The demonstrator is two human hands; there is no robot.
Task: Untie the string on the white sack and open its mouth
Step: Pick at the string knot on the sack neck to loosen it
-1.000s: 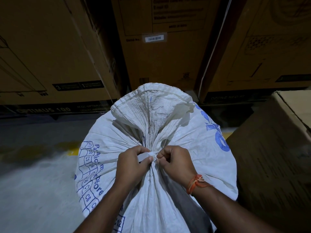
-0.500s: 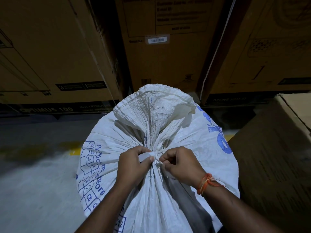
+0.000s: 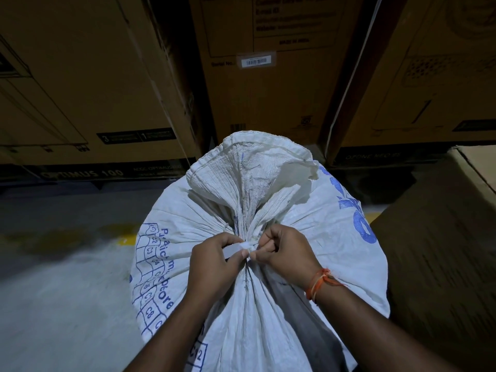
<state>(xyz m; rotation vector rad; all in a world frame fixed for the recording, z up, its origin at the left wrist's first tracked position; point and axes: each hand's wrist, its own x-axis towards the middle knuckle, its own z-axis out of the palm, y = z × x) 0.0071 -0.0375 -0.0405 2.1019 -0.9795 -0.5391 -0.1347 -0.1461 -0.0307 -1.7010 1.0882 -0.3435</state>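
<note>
A full white woven sack [image 3: 308, 237] with blue print stands in front of me. Its mouth [image 3: 249, 178] is bunched shut and fans out above the tied neck. A white string [image 3: 247, 246] is knotted around that neck. My left hand [image 3: 214, 267] pinches the knot from the left with thumb and fingers. From the right, my right hand [image 3: 287, 253], with an orange thread around its wrist, pinches the same string, fingers curled. The two hands almost touch at the knot.
Tall stacked cardboard cartons [image 3: 268, 89] stand close behind the sack. Another cardboard box [image 3: 442, 251] sits tight against its right side. Grey concrete floor [image 3: 61, 304] with a yellow line lies to the left.
Both hands stay at the knot. My right hand pulled slightly to the right half a second ago and has come back in close against the left fingers.
</note>
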